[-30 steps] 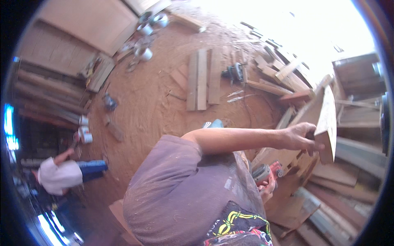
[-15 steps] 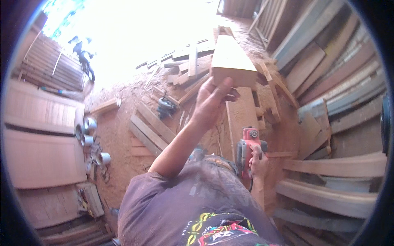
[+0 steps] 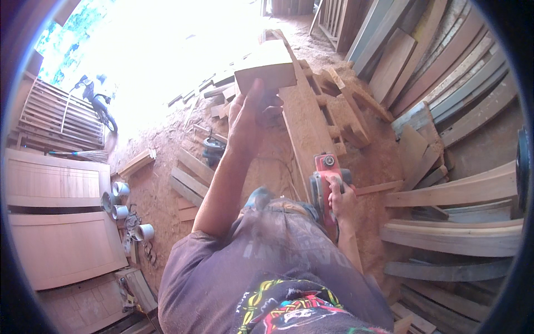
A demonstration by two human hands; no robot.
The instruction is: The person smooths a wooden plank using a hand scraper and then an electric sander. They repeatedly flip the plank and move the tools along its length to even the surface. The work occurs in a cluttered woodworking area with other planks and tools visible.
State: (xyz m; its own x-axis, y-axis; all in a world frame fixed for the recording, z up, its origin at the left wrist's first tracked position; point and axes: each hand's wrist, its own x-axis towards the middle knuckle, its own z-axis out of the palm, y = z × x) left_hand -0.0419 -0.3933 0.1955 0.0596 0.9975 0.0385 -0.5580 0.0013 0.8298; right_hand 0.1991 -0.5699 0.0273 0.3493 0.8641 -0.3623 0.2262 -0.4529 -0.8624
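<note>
Raised in front of me is a pale wooden board (image 3: pixel 266 77), seen end-on. My left hand (image 3: pixel 248 114) is closed around its near end, thumb against the end face; some fingers are hidden by the wood. Lower and to the right, my right hand (image 3: pixel 341 199) grips the handle of a red power planer (image 3: pixel 327 163). The planer rests at the near end of a long wooden plank (image 3: pixel 305 114) that stretches away from me. Its underside is hidden from view.
Scrap timber (image 3: pixel 345 119) lies right of the plank. Leaning boards (image 3: pixel 456 189) line the right side. On the left are wooden door panels (image 3: pixel 61 242), white cups (image 3: pixel 120 211) and loose planks (image 3: pixel 189 181). A dark power tool (image 3: pixel 213 149) sits beyond my left forearm, and a motorbike (image 3: pixel 100 103) stands far left.
The held board has shifted left in the view and its near face has tilted. My right hand and the planer appear slightly higher and further left, as the whole view has turned.
</note>
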